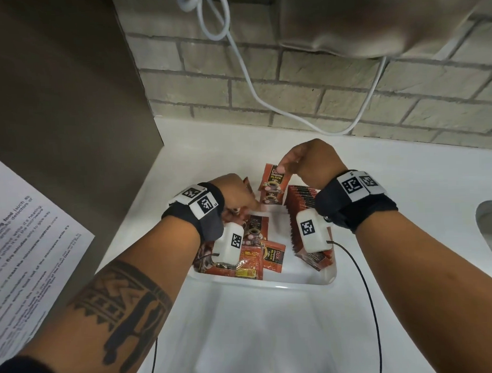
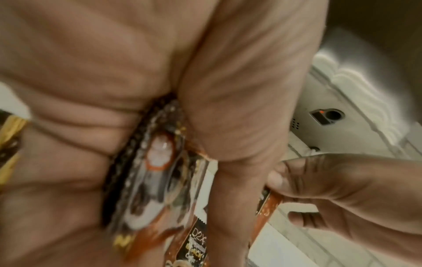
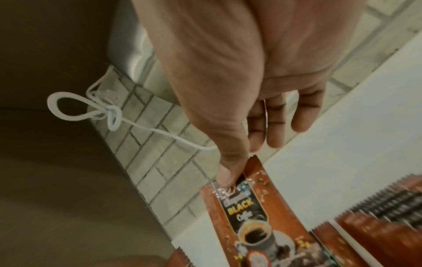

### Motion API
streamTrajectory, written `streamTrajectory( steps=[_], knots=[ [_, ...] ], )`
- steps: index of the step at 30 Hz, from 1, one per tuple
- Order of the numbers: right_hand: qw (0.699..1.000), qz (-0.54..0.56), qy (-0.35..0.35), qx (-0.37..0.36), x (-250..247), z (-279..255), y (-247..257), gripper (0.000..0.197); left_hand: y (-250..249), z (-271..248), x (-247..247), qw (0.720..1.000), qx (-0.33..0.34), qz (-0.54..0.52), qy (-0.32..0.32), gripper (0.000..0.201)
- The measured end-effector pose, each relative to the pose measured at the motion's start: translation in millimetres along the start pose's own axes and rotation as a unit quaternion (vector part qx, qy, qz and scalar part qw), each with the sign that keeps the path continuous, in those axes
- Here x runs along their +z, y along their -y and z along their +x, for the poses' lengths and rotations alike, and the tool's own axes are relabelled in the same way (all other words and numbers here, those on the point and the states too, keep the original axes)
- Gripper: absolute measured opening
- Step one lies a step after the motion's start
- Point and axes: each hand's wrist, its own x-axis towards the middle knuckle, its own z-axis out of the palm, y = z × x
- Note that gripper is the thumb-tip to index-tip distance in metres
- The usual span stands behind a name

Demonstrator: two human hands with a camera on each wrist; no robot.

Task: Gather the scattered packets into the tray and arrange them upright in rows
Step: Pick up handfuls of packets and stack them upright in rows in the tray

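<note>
Held packet: orange-brown sachet [image 1: 272, 182] marked "BLACK Coffee", upright, centre of the head view, above the far end of the tray.
Right hand: right hand [image 1: 308, 162] pinches the sachet's top edge between thumb and fingers; remaining fingers hang loosely curled.
Left hand: left hand [image 1: 234, 196], left of centre, grips a small stack of packets [image 2: 155, 162] between curled fingers and thumb; wrist view blurred, count not readable.
Upright row: row of packets [image 1: 301, 212] standing on edge along the tray's right side, partly behind the right wrist.
Loose packets: several loose packets [image 1: 258, 253] lying flat and overlapping in the tray's left half.
Tray: white tray [image 1: 298, 279], lower centre, on the white surface [image 1: 244, 340].
Surroundings: brick-pattern wall [image 1: 292, 95] across the top; white cable [image 1: 249, 83] hanging against it; printed sheet [image 1: 26, 249] at left edge; metal sink rim [image 1: 491, 222] at right edge.
</note>
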Motion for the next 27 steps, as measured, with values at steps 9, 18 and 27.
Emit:
streamTrajectory(
  steps=[9,18,27],
  knots=[
    [0.984,-0.142,0.050,0.095,33.1,15.3,-10.0,0.022,-16.1,16.7,33.6,0.968,0.007,0.249,0.030,0.027],
    [0.973,-0.193,0.071,0.101,47.4,26.0,-18.6,0.036,-15.4,42.5,41.9,0.951,0.017,0.306,0.048,0.036],
    [0.978,-0.185,0.060,0.072,44.9,25.3,-20.6,0.038,-18.0,46.0,39.3,0.948,0.016,0.312,0.051,0.039]
  ],
)
